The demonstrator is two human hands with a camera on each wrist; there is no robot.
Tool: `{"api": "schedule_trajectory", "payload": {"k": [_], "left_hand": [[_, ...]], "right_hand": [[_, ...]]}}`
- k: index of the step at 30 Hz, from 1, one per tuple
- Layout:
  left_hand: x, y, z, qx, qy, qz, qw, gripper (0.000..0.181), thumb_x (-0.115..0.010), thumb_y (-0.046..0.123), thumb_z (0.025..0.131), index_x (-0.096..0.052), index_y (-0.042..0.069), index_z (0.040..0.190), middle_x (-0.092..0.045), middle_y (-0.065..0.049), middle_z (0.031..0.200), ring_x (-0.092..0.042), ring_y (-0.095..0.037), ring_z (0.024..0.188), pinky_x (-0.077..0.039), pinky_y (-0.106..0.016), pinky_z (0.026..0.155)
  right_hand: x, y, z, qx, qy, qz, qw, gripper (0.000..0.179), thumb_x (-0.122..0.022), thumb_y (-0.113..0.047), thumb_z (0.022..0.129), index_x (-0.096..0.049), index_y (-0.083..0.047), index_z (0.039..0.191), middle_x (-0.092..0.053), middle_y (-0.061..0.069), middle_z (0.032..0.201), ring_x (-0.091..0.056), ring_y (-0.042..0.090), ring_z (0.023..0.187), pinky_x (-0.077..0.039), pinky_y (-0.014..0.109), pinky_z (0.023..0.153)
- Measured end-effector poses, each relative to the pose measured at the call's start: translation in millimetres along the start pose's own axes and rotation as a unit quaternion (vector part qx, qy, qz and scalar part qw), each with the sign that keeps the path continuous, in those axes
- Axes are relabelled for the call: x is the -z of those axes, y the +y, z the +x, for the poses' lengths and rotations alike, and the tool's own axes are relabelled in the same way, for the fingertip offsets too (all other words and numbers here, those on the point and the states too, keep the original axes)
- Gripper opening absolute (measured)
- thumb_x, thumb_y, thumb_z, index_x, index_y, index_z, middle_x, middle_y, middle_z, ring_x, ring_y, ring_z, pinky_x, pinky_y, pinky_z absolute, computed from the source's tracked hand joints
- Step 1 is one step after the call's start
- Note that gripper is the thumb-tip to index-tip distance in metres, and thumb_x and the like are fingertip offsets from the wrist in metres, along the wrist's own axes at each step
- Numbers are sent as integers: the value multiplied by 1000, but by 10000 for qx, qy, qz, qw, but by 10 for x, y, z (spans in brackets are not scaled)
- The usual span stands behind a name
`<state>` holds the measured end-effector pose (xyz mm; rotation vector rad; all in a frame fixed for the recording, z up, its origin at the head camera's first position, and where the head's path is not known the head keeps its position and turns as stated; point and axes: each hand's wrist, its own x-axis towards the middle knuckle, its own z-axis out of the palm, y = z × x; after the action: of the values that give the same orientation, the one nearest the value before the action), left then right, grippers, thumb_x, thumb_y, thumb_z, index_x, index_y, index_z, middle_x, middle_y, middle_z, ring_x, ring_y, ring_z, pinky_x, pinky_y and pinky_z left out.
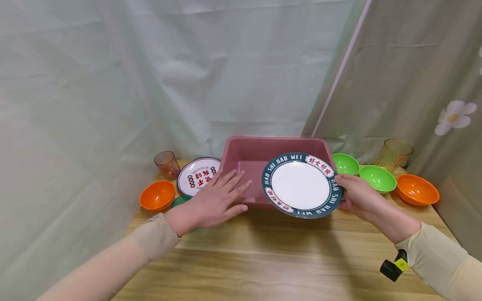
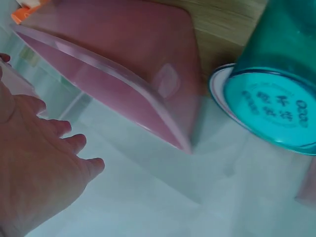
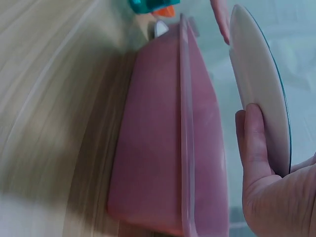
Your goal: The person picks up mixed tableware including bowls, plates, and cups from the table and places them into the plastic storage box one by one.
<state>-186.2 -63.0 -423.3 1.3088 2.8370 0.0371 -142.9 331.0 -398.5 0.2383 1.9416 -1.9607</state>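
My right hand [image 1: 359, 196] grips a round plate [image 1: 300, 185] by its right edge, thumb on top and fingers underneath. The plate has a white centre and a dark green rim with white lettering, and it is held over the front right of a pink plastic bin [image 1: 276, 142]. In the right wrist view the plate's pale underside [image 3: 256, 74] shows above the bin's rim. My left hand [image 1: 212, 200] holds nothing; its fingers are spread, palm down, over the bin's front left corner. Behind that hand lies a white plate with red characters [image 1: 197, 175].
Left of the bin stand a brownish clear cup [image 1: 167, 165], an orange bowl [image 1: 157, 195] and a green cup [image 2: 281, 74], mostly hidden in the head view. On the right are green bowls [image 1: 378, 178], another orange bowl [image 1: 418, 190] and a yellowish cup [image 1: 394, 154]. Curtains [image 1: 233, 75] hang close behind.
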Motion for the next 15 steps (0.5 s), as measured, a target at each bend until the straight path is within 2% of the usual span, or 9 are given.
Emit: {"api": "schedule_trajectory", "payload": {"k": [3,5,7,9,10,11,12,13,15], "left_hand": [[42,-43,-13,197,91,-583,9981,74,-36,62,105,-22,21,165,-15,-5,170,-10,-29,156,-12,-54,124],[79,-51,2,394,227,-1306,9904,72,-38,58,106,-24,18,164,-19,-5,170,-14,-28,156,-16,-52,124],[118,-44,27,688,370,-2276,9706,69,-39,54,108,-26,17,164,-23,-4,168,-21,-27,154,-23,-51,122],[153,-21,62,1075,478,-3395,9332,66,-39,51,109,-27,16,163,-27,-3,167,-27,-26,152,-28,-51,120],[168,-2,81,1275,479,-4027,9051,66,-39,50,109,-27,15,163,-30,-5,166,-31,-28,150,-31,-52,118],[181,22,106,1452,460,-4676,8707,64,-39,49,109,-28,15,163,-33,-5,165,-35,-28,149,-33,-52,116],[190,50,135,1639,428,-5331,8289,64,-39,48,110,-30,13,163,-37,-8,163,-40,-29,146,-35,-53,115],[200,84,162,1871,395,-5928,7824,62,-40,45,110,-33,11,161,-42,-10,160,-45,-30,143,-38,-51,114],[198,154,220,2247,344,-7002,6768,58,-40,42,111,-39,6,156,-51,-16,151,-55,-32,133,-43,-50,110]], "right_hand": [[-99,-40,62,-90,16,65,9999,59,-30,-28,113,-16,8,158,-69,2,98,-72,15,85,-60,35,83],[-153,-62,92,-133,9,105,9999,57,-31,-28,113,-18,7,157,-69,5,99,-73,17,86,-60,38,84],[-200,-80,115,-152,4,140,9998,56,-31,-28,113,-19,6,157,-68,6,99,-73,19,86,-60,40,85],[-238,-96,130,-146,-6,140,9998,57,-32,-29,113,-19,5,157,-67,7,100,-73,19,86,-60,41,85],[-256,-104,135,-139,-15,129,9998,57,-32,-29,113,-19,6,157,-67,7,100,-73,19,86,-60,41,86],[-270,-110,142,-145,-2,111,9998,57,-32,-29,113,-20,6,157,-66,7,99,-73,19,86,-60,41,86],[-287,-117,145,-144,-5,88,9999,57,-32,-29,113,-20,6,157,-66,7,99,-73,19,86,-60,40,86],[-298,-122,150,-154,9,57,9999,57,-32,-29,113,-21,6,156,-66,8,99,-73,19,86,-60,40,86],[-317,-127,158,-161,25,-5,9999,56,-32,-28,113,-23,6,156,-66,8,98,-73,19,86,-60,40,86]]}}
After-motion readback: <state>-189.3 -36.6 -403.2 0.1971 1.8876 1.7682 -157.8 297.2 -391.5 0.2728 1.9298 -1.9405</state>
